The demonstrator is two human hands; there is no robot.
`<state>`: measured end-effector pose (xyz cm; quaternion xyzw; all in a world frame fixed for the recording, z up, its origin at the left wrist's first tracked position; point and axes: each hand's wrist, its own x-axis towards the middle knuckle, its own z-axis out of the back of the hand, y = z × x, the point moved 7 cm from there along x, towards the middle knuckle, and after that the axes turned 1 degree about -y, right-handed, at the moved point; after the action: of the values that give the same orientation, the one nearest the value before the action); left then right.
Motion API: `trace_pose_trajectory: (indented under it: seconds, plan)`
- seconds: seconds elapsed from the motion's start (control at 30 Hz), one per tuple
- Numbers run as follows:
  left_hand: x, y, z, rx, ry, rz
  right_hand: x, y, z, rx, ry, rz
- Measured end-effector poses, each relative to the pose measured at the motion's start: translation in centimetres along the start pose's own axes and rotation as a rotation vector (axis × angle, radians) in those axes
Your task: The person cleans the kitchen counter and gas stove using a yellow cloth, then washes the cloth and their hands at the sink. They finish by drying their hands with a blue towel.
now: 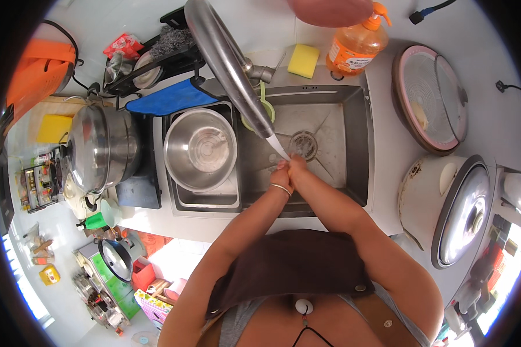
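My left hand [281, 177], with a bangle at the wrist, and my right hand [298, 165] are pressed together over the large sink basin [328, 119]. Water [278, 146] runs onto them from the steel faucet spout [243, 86]. The fingers overlap and blur, so I cannot tell whether anything is between them. Just beyond my hands lies the drain [303, 145], with water splashing around it. A light green round-rimmed utensil [268, 108] is partly hidden behind the spout. To the left, a stainless steel bowl [180, 152] sits over the smaller sink compartment [186, 204].
Behind the sink are a yellow sponge [303, 60] and an orange pump bottle [357, 47]. A blue cloth [169, 97] hangs from a black rack [152, 71]. A steel pot [102, 145] stands left; a lidded white pot [430, 195] and pink-rimmed lidded container [430, 97] stand right.
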<state>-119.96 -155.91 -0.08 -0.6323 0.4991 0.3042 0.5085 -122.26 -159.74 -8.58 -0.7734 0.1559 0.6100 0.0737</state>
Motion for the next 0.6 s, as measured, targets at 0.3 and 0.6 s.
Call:
trace_pose_trajectory:
  seconds: [0.3,0.6]
  plan:
    - [2.6,0.6,1.0,0.304,-0.017,0.213,0.1,1.2,0.0,-0.100,0.197,-0.129]
    - [5.9,-1.4,3.5,0.462,0.016,0.123,-4.1,6.9,2.3,-0.667,0.169,0.255]
